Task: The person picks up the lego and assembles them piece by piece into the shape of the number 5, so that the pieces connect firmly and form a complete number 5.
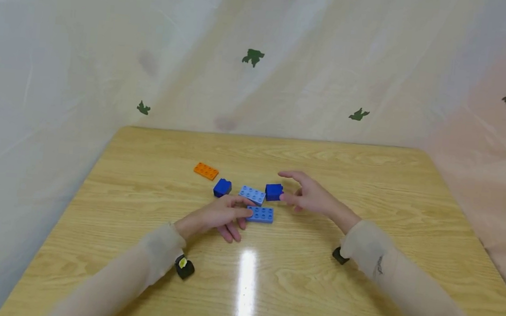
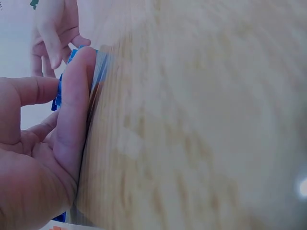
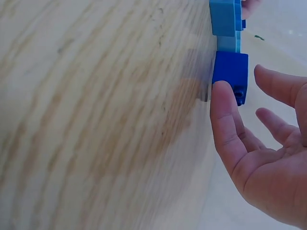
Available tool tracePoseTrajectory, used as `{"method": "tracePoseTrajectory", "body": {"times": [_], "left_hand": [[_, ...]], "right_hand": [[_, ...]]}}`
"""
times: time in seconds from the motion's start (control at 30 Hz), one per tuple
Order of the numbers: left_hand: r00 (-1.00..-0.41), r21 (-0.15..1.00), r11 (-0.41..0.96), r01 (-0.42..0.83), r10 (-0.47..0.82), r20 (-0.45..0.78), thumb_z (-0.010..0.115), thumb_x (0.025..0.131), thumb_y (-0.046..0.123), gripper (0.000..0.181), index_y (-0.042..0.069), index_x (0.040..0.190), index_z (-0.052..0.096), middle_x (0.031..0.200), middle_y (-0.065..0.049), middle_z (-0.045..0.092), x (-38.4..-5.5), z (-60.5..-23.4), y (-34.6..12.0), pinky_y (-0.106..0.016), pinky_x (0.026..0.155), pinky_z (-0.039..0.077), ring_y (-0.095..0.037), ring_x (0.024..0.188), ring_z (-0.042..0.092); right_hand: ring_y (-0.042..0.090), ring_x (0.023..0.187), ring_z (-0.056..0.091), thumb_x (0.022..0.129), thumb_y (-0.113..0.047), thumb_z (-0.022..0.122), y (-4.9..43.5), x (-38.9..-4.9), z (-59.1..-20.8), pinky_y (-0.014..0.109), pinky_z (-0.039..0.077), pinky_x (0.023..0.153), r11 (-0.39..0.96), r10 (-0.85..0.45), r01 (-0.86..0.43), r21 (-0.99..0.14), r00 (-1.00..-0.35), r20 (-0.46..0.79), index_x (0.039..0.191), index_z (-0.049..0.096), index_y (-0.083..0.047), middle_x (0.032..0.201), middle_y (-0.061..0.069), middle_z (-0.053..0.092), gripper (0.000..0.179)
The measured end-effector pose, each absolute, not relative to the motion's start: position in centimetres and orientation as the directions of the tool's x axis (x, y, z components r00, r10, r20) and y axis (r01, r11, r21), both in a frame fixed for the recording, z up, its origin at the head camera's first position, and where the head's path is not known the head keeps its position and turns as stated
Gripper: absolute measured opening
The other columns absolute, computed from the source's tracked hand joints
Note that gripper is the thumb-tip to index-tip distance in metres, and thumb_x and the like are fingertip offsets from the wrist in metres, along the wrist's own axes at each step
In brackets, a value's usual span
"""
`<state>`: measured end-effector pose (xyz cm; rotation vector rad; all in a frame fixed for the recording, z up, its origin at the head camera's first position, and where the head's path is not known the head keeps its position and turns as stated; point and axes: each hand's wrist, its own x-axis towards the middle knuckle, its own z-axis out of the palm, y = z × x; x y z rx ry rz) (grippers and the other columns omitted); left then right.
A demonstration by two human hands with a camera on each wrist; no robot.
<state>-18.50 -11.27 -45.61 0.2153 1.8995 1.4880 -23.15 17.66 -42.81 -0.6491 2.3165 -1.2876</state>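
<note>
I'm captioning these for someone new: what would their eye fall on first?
Probably the orange brick, the lone warm-coloured piece, beyond and to the left of four blue bricks on the wooden table. Next come the hands: the left hand at the nearest blue brick, the right hand beside the rightmost dark blue brick. A white glare streak brightens the tabletop in front.

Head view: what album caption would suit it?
Left hand touching a mid-blue rectangular studded plastic brick, right hand close to a dark-blue blocky plastic brick, at a pale wood-grain table.
</note>
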Motion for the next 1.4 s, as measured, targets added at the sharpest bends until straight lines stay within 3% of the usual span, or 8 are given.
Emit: {"method": "tracePoseTrajectory", "body": {"times": [0.27, 0.63, 0.93, 1.3, 1.4], "left_hand": [[-0.735, 0.895, 0.345, -0.282, 0.521, -0.433, 0.062, 0.102, 0.035, 0.044, 0.015, 0.141, 0.055, 0.091, -0.015, 0.066, -18.7, -45.5, -11.3, -0.042, 0.059, 0.062, -0.032, 0.070, 0.074], [-0.737, 0.897, 0.332, -0.292, 0.520, -0.432, 0.063, 0.102, 0.035, 0.044, 0.014, 0.140, 0.056, 0.091, -0.015, 0.067, -18.6, -45.5, -11.3, -0.042, 0.060, 0.062, -0.032, 0.071, 0.074], [-0.717, 0.898, 0.272, -0.347, 0.541, -0.441, 0.059, 0.105, 0.029, 0.044, 0.009, 0.143, 0.050, 0.100, -0.018, 0.066, -18.3, -45.4, -11.2, -0.043, 0.066, 0.063, -0.034, 0.082, 0.075], [-0.715, 0.897, 0.249, -0.365, 0.542, -0.442, 0.057, 0.106, 0.028, 0.045, 0.008, 0.145, 0.048, 0.100, -0.019, 0.066, -18.0, -45.4, -11.5, -0.045, 0.068, 0.063, -0.033, 0.082, 0.074], [-0.710, 0.897, 0.240, -0.370, 0.550, -0.440, 0.057, 0.106, 0.028, 0.045, 0.007, 0.145, 0.048, 0.100, -0.019, 0.066, -18.0, -45.4, -11.3, -0.044, 0.068, 0.063, -0.033, 0.082, 0.074]], "right_hand": [[0.028, 0.088, 0.067, 0.100, -0.014, 0.067, 17.4, -23.5, -43.1, 0.040, 0.061, 0.069, 0.462, -0.580, -0.145, -0.875, -0.796, -0.175, 0.158, 0.033, -0.010, 0.151, 0.020, 0.041, 0.067], [0.026, 0.074, 0.062, 0.099, -0.007, 0.067, 16.9, -23.8, -43.5, 0.037, 0.060, 0.064, 0.451, -0.598, -0.098, -0.887, -0.771, -0.219, 0.157, 0.033, -0.008, 0.154, 0.014, 0.039, 0.067], [0.023, 0.067, 0.062, 0.097, -0.006, 0.068, 16.7, -23.5, -43.6, 0.032, 0.056, 0.058, 0.456, -0.608, -0.104, -0.884, -0.762, -0.224, 0.154, 0.038, -0.003, 0.136, 0.021, 0.048, 0.065], [0.022, 0.069, 0.062, 0.098, -0.012, 0.068, 16.5, -23.3, -43.5, 0.033, 0.058, 0.060, 0.498, -0.578, -0.053, -0.866, -0.765, -0.285, 0.153, 0.043, -0.010, 0.131, 0.016, 0.052, 0.060], [0.021, 0.067, 0.062, 0.098, -0.012, 0.069, 16.7, -23.3, -43.5, 0.032, 0.057, 0.058, 0.511, -0.567, -0.055, -0.858, -0.771, -0.288, 0.150, 0.046, -0.008, 0.121, 0.015, 0.057, 0.057]]}}
